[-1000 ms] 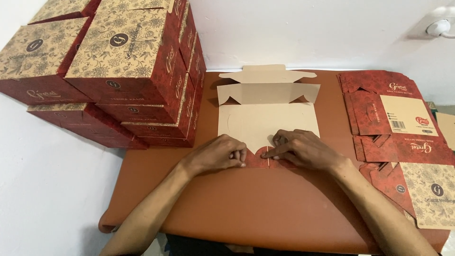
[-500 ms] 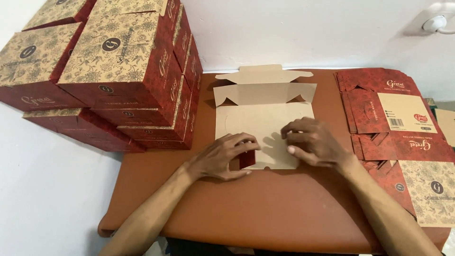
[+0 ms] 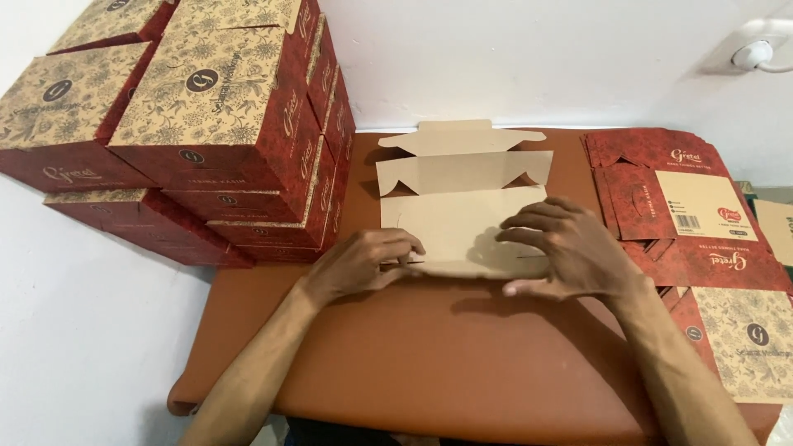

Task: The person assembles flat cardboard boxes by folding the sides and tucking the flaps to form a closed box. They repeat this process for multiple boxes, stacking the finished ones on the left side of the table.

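On the table (image 3: 413, 372), the unfolded box (image 3: 462, 194) lay in the middle with both hands on its near edge, the left hand (image 3: 363, 264) left of the right hand (image 3: 566, 248), finished boxes (image 3: 215, 124) stacked far left, flat boxes (image 3: 686, 206) piled right.

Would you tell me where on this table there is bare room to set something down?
Free: the near strip of table between the forearms, below the flat box. Crowded: stacked boxes on the left, flat blanks on the right, both hands on the box.

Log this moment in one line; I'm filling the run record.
left hand: folding near edge of flat box blank | right hand: pressing blank | stacked boxes left
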